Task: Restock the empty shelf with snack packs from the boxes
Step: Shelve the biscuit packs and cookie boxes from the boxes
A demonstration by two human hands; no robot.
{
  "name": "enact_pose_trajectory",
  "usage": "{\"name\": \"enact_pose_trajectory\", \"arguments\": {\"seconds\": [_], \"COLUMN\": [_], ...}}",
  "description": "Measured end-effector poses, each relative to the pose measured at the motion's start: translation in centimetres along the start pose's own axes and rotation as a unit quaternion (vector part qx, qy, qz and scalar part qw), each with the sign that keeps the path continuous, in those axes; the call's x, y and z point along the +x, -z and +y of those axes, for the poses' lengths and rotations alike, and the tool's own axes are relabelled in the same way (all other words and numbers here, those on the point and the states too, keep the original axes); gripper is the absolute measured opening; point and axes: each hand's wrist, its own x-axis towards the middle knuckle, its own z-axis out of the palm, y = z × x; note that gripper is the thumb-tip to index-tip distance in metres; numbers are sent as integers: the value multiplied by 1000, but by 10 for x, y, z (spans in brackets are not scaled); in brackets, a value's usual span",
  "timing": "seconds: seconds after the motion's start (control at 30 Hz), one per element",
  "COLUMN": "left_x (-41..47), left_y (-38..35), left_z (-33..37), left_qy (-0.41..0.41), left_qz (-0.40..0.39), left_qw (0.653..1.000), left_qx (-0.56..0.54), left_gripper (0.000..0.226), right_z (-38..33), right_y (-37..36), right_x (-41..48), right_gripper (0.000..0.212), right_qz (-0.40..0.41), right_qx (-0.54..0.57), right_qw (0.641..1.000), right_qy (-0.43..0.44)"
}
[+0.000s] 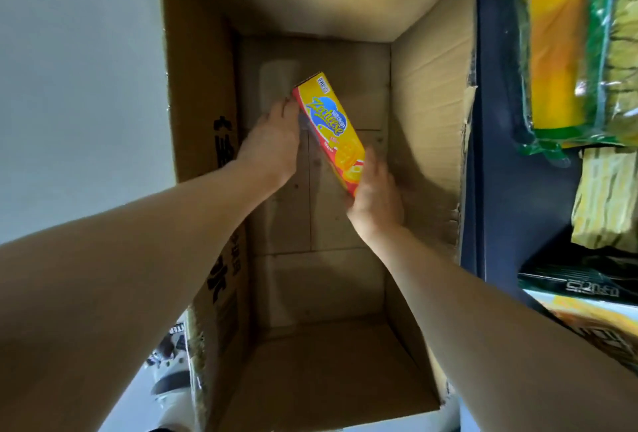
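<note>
Both hands are inside a large open brown cardboard box (431, 86) w/ its flaps up, standing on a pale grey floor (69, 86). Between them is a yellow-and-red cardboard snack pack (331, 127), long and rectangular w/ a blue logo on its face. It is tilted, far end up-left and near end down-right, and sits over the bare box bottom approx. mid-box. Whether it touches the bottom can't be told from this angle.

The left hand (272, 141) is against the pack's left long edge. Its fingers go out of sight under the pack, so its grip looks clamped on that side, though the fingertips are hidden. The right hand (374, 193) has its grip clamped on the pack's near end, thumb up along the right edge and fingers beneath.

Right of the box is a dark blue shelf frame (497, 155), touching or just beside the box wall. On the shelf lie yellow-and-green plastic-wrapped packs (559, 51), w/ other packs nearer the camera. At bottom left, beside the box, is a white-and-black shoe (169, 380).
</note>
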Motion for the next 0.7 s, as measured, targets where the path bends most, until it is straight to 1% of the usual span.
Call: {"name": "enact_pose_trajectory", "arguments": {"seconds": [0.03,0.1,0.17,0.2,0.27,0.33,0.37,0.43,0.47,0.5,0.57,0.63,0.7], "left_x": [4,8,8,6,0,-13,-21,-39,-51,-64,-91,-117,-142], "left_y": [2,3,5,7,13,22,27,41,52,65,93,124,157], "left_z": [0,1,3,3,4,6,6,9,12,15,22,28,36], "left_qy": [-2,3,38,72,151,206,221,236,233,223,198,189,186], "left_qz": [2,-2,-10,-15,-30,-42,-48,-67,-85,-103,-131,-134,-144], "left_qw": [1000,999,991,981,949,915,892,838,817,805,804,806,807], "left_qx": [-14,-49,-126,-181,-276,-345,-392,-488,-520,-540,-546,-544,-541], "left_gripper": [57,48,42,43,50,47,41,30,32,36,41,42,43], "right_z": [6,12,14,15,17,21,23,25,26,27,28,24,21], "right_y": [-4,-8,-10,-9,-3,8,15,34,45,57,87,121,153], "right_x": [-6,-16,-25,-31,-46,-68,-79,-104,-116,-128,-154,-182,-208], "right_gripper": [88,71,68,68,69,71,71,71,71,71,69,66,61], "right_qz": [-5,5,11,10,-4,-15,-9,6,15,19,-11,-72,-118], "right_qx": [2,40,104,136,192,226,238,260,272,285,311,342,419], "right_qw": [1000,999,993,990,981,974,971,965,962,958,949,935,896], "right_qy": [-18,-36,-45,-41,-18,10,15,-8,-22,-27,-42,-67,-88]}}
